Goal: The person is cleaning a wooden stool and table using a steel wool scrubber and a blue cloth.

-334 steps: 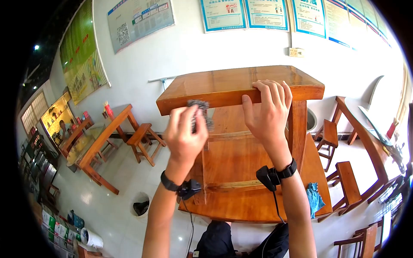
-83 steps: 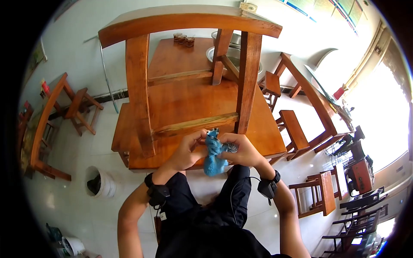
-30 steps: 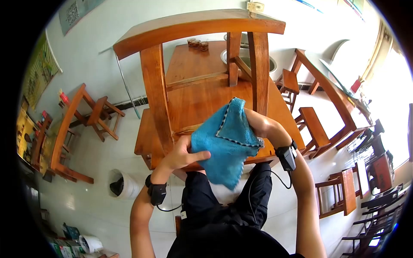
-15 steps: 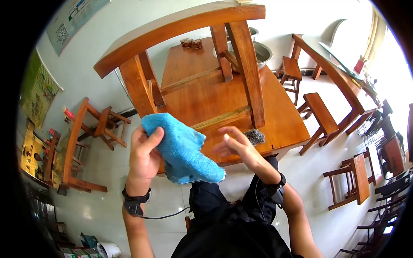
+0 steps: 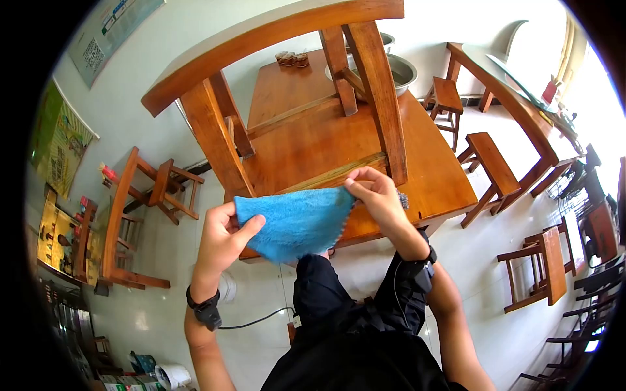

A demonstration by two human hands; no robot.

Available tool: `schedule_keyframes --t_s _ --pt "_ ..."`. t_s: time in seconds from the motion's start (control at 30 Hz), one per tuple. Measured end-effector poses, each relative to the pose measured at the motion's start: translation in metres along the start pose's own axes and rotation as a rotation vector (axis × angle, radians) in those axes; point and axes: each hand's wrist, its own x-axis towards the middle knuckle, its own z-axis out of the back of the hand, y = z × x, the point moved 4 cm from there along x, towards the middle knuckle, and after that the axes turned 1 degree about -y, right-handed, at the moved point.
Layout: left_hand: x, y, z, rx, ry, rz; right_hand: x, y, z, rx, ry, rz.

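One blue cloth (image 5: 293, 218) hangs between the left hand (image 5: 222, 238) and the right hand (image 5: 377, 195) of a person dressed in black. The left hand pinches one end, with its thumb lying on the front and the other fingers tucked behind. The right hand pinches the other top corner between thumb and finger. The two hands are well apart, so the top edge looks nearly straight, and the lower part droops down above the person's lap. From my spot in the room, I cannot tell if it touches the brown wooden table (image 5: 433, 163) behind it. A big wooden stool (image 5: 274, 34) stands on its legs on that table, just past the cloth. Beside the right hand a grey wire scrubber (image 5: 404, 200) peeks out, mostly hidden. Far back on the table sit some little brown glasses (image 5: 291, 60) close together, and to the right of them is a silver bowl (image 5: 407, 78). Each wrist wears a black band with a small box, and a dark cord (image 5: 257, 322) runs from the left one. Over on the right, a low bench (image 5: 493, 166) stands on the shiny floor near another long table (image 5: 521, 111).
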Motion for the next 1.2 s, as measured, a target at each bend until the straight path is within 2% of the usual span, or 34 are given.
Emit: schedule_keyframes --t_s 0.07,0.1,0.17,0.2,0.23,0.3,0.37,0.43,0.47,0.5,0.53,0.57,0.63,0.7,0.73,0.77,0.8,0.83,0.87,0.9,0.97,1.1,1.2 --pt "-0.004 0.003 0.003 0.294 -0.144 -0.017 -0.003 0.017 0.003 -0.06 -0.013 -0.02" --pt "-0.005 0.005 0.003 0.291 -0.148 -0.015 -0.004 0.02 0.003 -0.063 -0.01 -0.023" --pt "-0.009 0.004 0.005 0.409 -0.216 -0.088 -0.008 0.035 -0.005 -0.442 0.132 0.189" --pt "-0.01 0.004 0.006 0.406 -0.222 -0.083 -0.012 0.049 -0.01 -0.706 0.119 0.37" --pt "-0.009 0.001 0.008 0.396 -0.234 -0.104 -0.009 0.049 -0.009 -0.708 0.127 0.366" --pt "-0.008 -0.004 0.011 0.384 -0.253 -0.121 -0.006 0.054 -0.015 -1.072 0.106 0.645" --pt "-0.005 -0.012 0.016 0.308 -0.246 -0.165 -0.007 0.059 -0.019 -1.09 0.097 0.622" --pt "-0.004 -0.019 0.025 0.399 -0.243 -0.183 -0.013 0.073 -0.027 -1.025 0.117 0.78" --pt "-0.003 -0.026 0.028 0.483 -0.283 -0.347 -0.011 0.076 -0.026 -1.025 0.127 0.792" --pt "-0.005 -0.034 0.03 0.568 -0.324 -0.512 -0.005 0.075 -0.022 -0.861 0.28 0.643" --pt "-0.007 -0.042 0.026 0.572 -0.274 -0.539 -0.001 0.074 -0.019 -0.695 0.427 0.49" --pt "-0.01 -0.045 0.021 0.578 -0.287 -0.547 -0.001 0.076 -0.015 -0.695 0.435 0.504" --pt "-0.012 -0.059 0.014 0.443 -0.334 -0.618 0.004 0.074 -0.014 -0.313 0.686 0.131" --pt "-0.013 -0.06 0.007 -0.045 -0.016 -0.406 -0.005 0.073 -0.017 0.152 0.734 0.04" --pt "-0.01 -0.053 0.008 -0.028 -0.002 -0.36 0.002 0.053 -0.011 0.43 0.833 0.074" --pt "-0.006 -0.049 0.01 -0.014 0.008 -0.314 -0.034 0.059 -0.015 0.583 0.497 -0.111" --pt "-0.002 -0.056 0.002 -0.081 0.013 -0.291 -0.077 0.06 -0.011 0.573 0.52 -0.095" --pt "0.004 -0.064 -0.012 -0.151 0.018 -0.265 -0.119 0.059 0.009 -0.32 0.348 0.282" --pt "0.012 -0.067 -0.02 -0.209 0.008 -0.223 -0.154 0.053 0.02 -1.199 0.092 0.645" --pt "0.02 -0.068 -0.026 -0.28 0.0 -0.186 -0.168 0.032 0.028 -0.98 0.09 0.367" --pt "0.033 -0.07 -0.036 -0.29 0.03 -0.132 -0.163 -0.02 0.04 -0.844 0.188 0.202" --pt "0.047 -0.062 -0.04 -0.054 -0.082 -0.18 -0.154 -0.039 0.039 -0.745 0.2 0.126" --pt "0.044 -0.066 -0.028 0.102 -0.089 -0.265 -0.158 -0.045 0.042 -0.702 0.189 0.08"
